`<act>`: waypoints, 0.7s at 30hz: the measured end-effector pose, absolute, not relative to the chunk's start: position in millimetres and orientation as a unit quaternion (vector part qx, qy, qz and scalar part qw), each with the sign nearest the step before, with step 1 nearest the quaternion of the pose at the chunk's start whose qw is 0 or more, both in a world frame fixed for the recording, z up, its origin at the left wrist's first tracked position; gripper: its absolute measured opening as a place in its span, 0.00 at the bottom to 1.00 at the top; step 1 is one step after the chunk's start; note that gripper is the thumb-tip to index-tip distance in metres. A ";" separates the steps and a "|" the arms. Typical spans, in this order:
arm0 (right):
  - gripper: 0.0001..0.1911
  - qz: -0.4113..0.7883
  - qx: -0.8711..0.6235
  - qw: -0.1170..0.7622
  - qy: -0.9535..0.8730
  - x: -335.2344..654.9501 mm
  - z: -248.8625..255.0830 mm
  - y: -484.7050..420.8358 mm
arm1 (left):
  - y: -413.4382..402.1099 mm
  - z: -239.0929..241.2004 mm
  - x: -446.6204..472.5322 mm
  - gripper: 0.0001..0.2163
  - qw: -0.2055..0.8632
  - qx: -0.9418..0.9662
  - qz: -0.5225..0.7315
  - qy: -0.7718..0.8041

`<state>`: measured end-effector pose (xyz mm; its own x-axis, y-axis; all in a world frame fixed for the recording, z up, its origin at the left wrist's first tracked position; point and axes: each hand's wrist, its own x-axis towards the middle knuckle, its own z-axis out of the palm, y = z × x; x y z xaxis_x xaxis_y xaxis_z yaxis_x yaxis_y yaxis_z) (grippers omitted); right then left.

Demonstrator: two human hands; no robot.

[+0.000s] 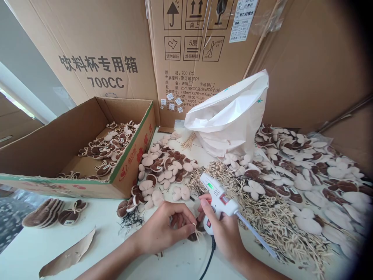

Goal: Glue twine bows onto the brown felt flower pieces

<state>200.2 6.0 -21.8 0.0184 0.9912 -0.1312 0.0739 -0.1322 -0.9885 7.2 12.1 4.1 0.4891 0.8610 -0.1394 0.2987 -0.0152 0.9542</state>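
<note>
My right hand (223,229) grips a white hot glue gun (217,194) with a green light on its top, nozzle pointing down and left. My left hand (166,227) pinches a small beige string bow (198,231) against a brown felt piece (192,236) on the white table (96,237), right beside the gun's nozzle. Both hands meet near the table's front edge. The gun's black cord (208,258) drops toward me.
An open cardboard box (128,163) at left holds finished brown-and-cream bow pieces. Loose cream and brown felt shapes (163,169) and a heap of beige string bows (271,217) cover the table. A white plastic bag (233,116) and large cartons (116,50) stand behind.
</note>
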 end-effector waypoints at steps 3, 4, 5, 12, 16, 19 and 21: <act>0.19 0.511 -0.552 0.450 -0.482 200.3 -20.8 5.0 | 12.5 2.0 8.6 0.03 0.545 0.676 0.243 0.432; 0.19 0.510 -0.552 0.448 -0.484 200.6 -20.7 4.5 | 12.4 1.1 8.8 0.03 0.541 0.681 0.242 0.430; 0.19 0.509 -0.554 0.446 -0.485 200.9 -20.6 4.0 | 12.1 0.1 8.8 0.03 0.536 0.686 0.242 0.429; 0.20 0.511 -0.552 0.438 -0.491 201.7 -21.0 3.0 | 12.0 -4.5 9.4 0.06 0.485 0.718 0.253 0.431; 0.20 0.514 -0.547 0.439 -0.494 200.4 -21.8 3.7 | 12.1 -7.2 11.2 0.06 0.463 0.730 0.264 0.427; 0.19 0.518 -0.541 0.440 -0.496 200.1 -22.2 3.5 | 10.9 -10.4 12.7 0.07 0.445 0.735 0.268 0.436; 0.19 0.520 -0.540 0.440 -0.495 200.3 -22.0 3.0 | 9.7 -11.7 13.5 0.07 0.431 0.740 0.267 0.441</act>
<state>200.3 3.0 -22.0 -0.0306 0.9917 -0.1252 0.0774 -0.1225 -0.9894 13.5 9.7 -11.7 0.4689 0.8831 0.0158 0.4216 -0.2395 0.8746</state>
